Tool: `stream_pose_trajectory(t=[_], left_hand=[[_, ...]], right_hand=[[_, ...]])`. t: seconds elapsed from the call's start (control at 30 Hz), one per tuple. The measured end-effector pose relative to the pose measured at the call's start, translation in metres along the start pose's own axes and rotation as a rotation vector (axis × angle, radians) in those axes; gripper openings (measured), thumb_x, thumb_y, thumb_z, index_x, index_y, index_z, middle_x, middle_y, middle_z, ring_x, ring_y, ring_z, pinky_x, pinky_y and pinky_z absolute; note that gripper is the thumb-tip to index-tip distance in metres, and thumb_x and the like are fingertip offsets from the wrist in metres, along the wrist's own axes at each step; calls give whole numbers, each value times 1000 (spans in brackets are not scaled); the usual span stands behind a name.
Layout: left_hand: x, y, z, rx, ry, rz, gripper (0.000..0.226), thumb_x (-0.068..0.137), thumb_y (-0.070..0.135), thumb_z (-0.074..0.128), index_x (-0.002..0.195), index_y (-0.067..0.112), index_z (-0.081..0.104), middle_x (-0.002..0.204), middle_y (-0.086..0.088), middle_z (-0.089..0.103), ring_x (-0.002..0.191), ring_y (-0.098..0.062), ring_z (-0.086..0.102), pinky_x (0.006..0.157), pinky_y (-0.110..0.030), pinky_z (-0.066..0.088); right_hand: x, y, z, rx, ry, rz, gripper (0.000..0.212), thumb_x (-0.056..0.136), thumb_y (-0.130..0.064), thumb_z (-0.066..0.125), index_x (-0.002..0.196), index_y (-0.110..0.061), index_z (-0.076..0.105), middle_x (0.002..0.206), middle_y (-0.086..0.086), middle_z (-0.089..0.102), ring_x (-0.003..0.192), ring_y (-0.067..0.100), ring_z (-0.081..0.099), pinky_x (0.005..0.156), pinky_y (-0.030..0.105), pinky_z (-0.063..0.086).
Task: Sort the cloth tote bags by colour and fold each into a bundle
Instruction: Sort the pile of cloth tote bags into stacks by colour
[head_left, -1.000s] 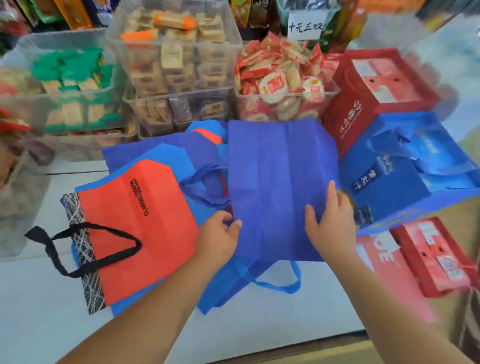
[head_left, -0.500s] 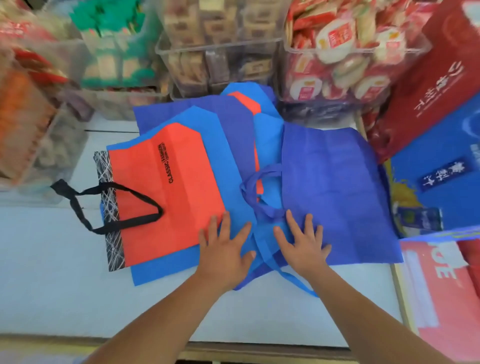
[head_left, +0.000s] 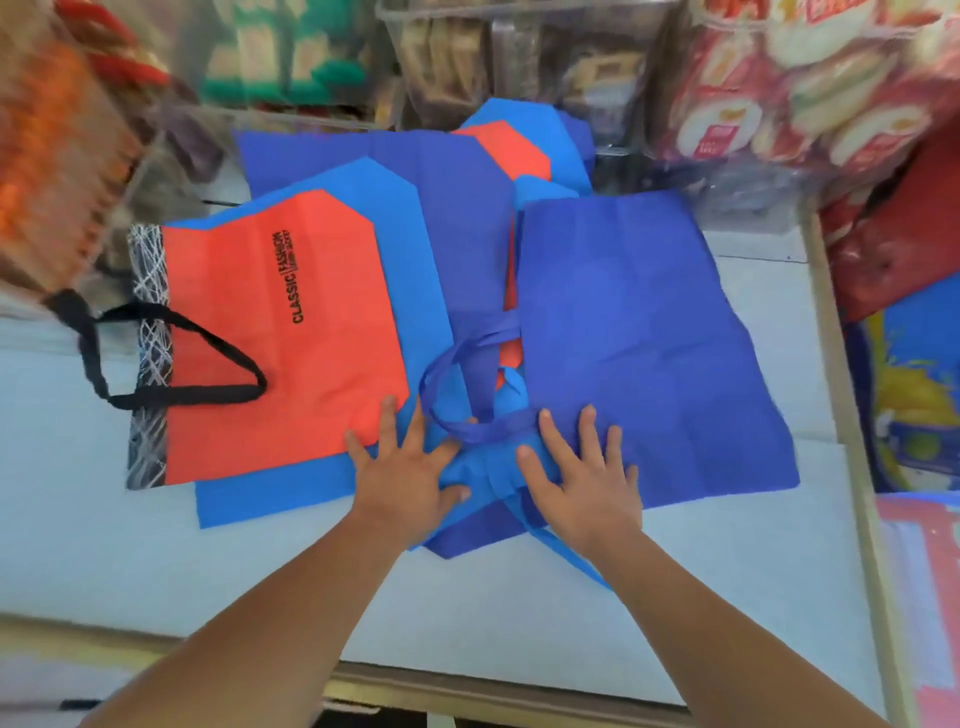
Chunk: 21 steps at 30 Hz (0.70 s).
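A dark blue tote bag (head_left: 644, 332) lies flat on the right of the white table (head_left: 467, 597). My right hand (head_left: 582, 483) presses its near left corner with spread fingers. My left hand (head_left: 405, 478) lies flat on a light blue bag (head_left: 415, 291), fingertips touching an orange-red bag (head_left: 280, 343) with black handles and a "CLASSIC FASHION" print. Blue handles (head_left: 467, 395) loop between my two hands. More blue bags and a second orange-red one (head_left: 514, 150) lie overlapped behind.
Clear plastic bins of packaged snacks (head_left: 519, 57) line the back edge. Red-wrapped snack packets (head_left: 795, 88) pile at the back right. Red and blue gift boxes (head_left: 904, 260) stand along the right side. The table's wooden front edge (head_left: 467, 691) runs below my arms.
A second ago my hands held the dark blue bag by its near edge; it has since been laid flat to the right. Both hands now press flat and have barely shifted in the last half second.
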<state>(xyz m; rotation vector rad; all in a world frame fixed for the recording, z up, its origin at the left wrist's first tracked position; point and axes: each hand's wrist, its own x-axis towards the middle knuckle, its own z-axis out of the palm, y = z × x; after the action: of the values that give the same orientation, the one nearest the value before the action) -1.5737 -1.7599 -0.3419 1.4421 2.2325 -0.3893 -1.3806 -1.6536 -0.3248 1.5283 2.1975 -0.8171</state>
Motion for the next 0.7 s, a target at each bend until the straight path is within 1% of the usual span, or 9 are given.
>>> stream_pose_trajectory(t=[0.1, 0.17, 0.23, 0.27, 0.37, 0.43, 0.5, 0.6, 0.7], left_hand=[[4, -31, -14, 23, -38, -7, 79, 87, 75, 47, 154, 52, 12, 169, 2, -9, 151, -40, -23, 114, -74, 9], [4, -31, -19, -7, -34, 16, 81, 84, 73, 50, 154, 50, 15, 170, -2, -8, 153, -40, -16, 116, -70, 13], [3, -16, -19, -64, 64, 62, 79, 82, 70, 49, 154, 47, 23, 170, -5, -3, 155, -40, -2, 114, -67, 22], [2, -7, -16, -68, 132, 101, 78, 82, 65, 52, 153, 43, 29, 170, -6, 5, 154, -39, 8, 111, -66, 29], [0, 11, 7, -47, 228, 166, 85, 76, 35, 76, 153, 29, 40, 166, -8, 26, 149, -35, 32, 102, -57, 43], [-2, 17, 18, -94, 307, 229, 88, 69, 12, 80, 150, 19, 46, 162, -9, 34, 141, -32, 45, 102, -51, 48], [-10, 18, 24, -179, 428, 326, 82, 64, 1, 82, 141, 12, 57, 156, -10, 44, 128, -30, 59, 97, -44, 55], [-24, 10, 16, -323, 511, 400, 67, 73, 16, 86, 136, 12, 63, 156, -5, 44, 131, -25, 57, 99, -42, 55], [-35, -13, 8, -286, 477, 222, 63, 81, 44, 74, 137, 18, 59, 160, -7, 38, 142, -30, 43, 116, -49, 34]], right_hand=[[-3, -14, -1, 58, -26, -65, 69, 91, -80, 17, 153, -59, -5, 168, -17, -12, 156, 24, -10, 124, 53, 8], [-5, -1, -5, 55, -20, -26, 69, 91, -80, 15, 153, -58, -5, 167, -20, -12, 156, 21, -11, 124, 55, 7], [-4, 27, -10, 6, -16, 75, 68, 90, -82, 12, 152, -60, -8, 166, -22, -17, 155, 23, -15, 121, 60, 8], [-2, 42, -14, -21, -24, 124, 69, 89, -82, 12, 150, -61, -11, 165, -22, -21, 155, 25, -16, 119, 61, 10], [11, 78, -32, -48, -34, 228, 71, 87, -84, 11, 148, -61, -16, 164, -20, -26, 154, 27, -19, 118, 62, 9], [23, 89, -45, -5, -34, 285, 72, 86, -86, 12, 149, -61, -13, 165, -20, -24, 154, 27, -19, 118, 63, 6], [35, 91, -53, 57, -31, 336, 73, 86, -87, 14, 151, -61, -8, 165, -20, -20, 154, 26, -20, 117, 65, 2], [40, 85, -56, 144, 55, 350, 72, 91, -81, 22, 156, -54, 5, 169, -13, -9, 155, 24, -14, 119, 65, 1], [21, 57, -42, 204, 347, 146, 68, 98, -62, 42, 157, -31, 30, 168, 5, 14, 155, 27, 4, 122, 58, 9]])
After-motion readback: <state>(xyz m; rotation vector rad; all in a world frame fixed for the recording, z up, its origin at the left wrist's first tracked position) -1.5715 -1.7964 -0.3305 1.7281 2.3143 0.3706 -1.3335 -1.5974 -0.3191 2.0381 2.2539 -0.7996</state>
